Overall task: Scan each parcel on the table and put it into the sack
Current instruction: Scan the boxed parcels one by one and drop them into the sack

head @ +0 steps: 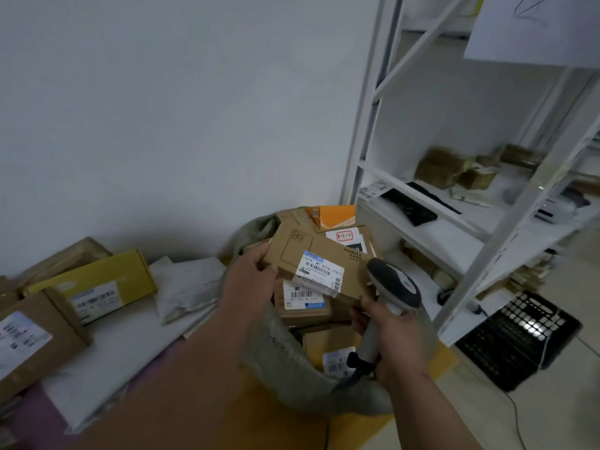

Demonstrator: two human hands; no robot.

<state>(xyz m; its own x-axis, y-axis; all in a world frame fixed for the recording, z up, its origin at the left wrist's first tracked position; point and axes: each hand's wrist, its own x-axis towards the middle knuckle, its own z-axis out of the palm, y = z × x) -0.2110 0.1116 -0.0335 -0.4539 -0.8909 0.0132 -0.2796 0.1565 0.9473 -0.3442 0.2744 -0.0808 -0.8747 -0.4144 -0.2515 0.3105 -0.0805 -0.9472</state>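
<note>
Reading "MOBILE CASE" on parcel [319, 254]

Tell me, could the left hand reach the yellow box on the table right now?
Probably not at once: the left hand grips a brown parcel over the sack. The yellow box lies uncovered, so once freed, likely yes.

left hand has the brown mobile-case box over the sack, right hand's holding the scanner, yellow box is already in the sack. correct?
Not quite: the yellow box lies on the table, outside the sack, per the head view. The left hand does hold the brown box; the right hand grips the scanner.
</note>
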